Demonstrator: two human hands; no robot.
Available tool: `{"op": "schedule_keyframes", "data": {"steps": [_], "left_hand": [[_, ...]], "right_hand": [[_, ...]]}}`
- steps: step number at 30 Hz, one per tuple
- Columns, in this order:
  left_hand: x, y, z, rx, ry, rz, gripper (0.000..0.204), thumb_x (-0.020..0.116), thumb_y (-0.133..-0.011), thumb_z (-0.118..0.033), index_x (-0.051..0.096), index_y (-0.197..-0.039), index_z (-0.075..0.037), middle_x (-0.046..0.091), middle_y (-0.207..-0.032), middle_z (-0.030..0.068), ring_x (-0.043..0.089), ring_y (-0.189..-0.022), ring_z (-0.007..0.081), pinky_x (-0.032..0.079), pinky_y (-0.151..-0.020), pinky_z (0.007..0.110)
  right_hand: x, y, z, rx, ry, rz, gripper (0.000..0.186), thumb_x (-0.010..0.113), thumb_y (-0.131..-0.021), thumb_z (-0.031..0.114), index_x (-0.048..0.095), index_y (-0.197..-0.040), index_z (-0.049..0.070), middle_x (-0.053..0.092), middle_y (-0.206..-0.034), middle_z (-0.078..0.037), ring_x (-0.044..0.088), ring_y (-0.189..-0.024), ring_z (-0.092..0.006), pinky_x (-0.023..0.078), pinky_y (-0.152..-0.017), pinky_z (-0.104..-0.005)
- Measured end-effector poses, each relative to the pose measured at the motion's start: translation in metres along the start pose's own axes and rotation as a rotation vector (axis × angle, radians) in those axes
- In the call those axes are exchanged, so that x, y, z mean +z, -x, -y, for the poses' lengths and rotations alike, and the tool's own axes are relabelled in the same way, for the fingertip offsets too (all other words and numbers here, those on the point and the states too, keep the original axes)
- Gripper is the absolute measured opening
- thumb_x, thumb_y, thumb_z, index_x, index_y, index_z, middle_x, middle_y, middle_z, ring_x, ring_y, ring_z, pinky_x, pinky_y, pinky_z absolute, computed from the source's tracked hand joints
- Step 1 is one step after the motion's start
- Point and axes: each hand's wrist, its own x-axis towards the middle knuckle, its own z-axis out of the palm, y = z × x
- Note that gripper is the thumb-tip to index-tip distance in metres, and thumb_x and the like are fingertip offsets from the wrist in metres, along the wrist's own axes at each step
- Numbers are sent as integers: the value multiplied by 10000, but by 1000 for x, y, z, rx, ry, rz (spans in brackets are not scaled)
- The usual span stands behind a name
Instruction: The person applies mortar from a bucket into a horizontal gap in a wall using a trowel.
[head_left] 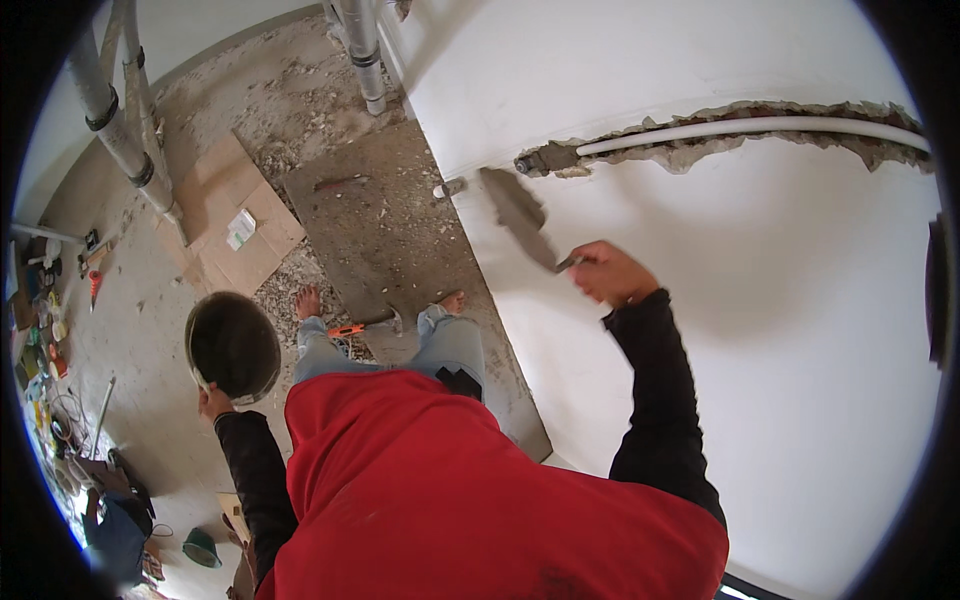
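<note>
Remotely, I see white wall (800,300) spreading right of the trowel (519,218), whose blade sits beside the left end of the ragged pipe channel (690,152). Long axis slants far-left; right hand (612,273) clenches its handle. Left hand's (213,402) fingers grip the bucket's (272,372) near rim, above gritty floor (150,330).

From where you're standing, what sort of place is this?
Probably a room under renovation: a white pipe lies in a rough channel broken into the white wall, rubble litters the floor, and the right hand holds a trowel.
</note>
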Motion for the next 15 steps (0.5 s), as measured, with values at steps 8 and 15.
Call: {"op": "schedule_keyframes", "data": {"steps": [8,15], "left_hand": [[-124,-36,122,-392,-542,-94,512,541,-908,-530,687,-1207,-142,683,-1191,138,611,-1136,296,445,-972,401],[-119,9,149,-203,-714,67,457,405,-972,-402,702,-1004,-56,700,-1039,169,640,-994,286,475,-896,427]], "right_hand": [[-95,-5,-38,-139,185,-617,252,597,-901,231,565,-744,37,488,-547,-6,455,-419,-106,381,-387,-286],[-84,-99,-108,-145,552,-552,294,627,-853,237,617,-795,-52,604,-658,-214,606,-604,-385,483,-596,-456]]}}
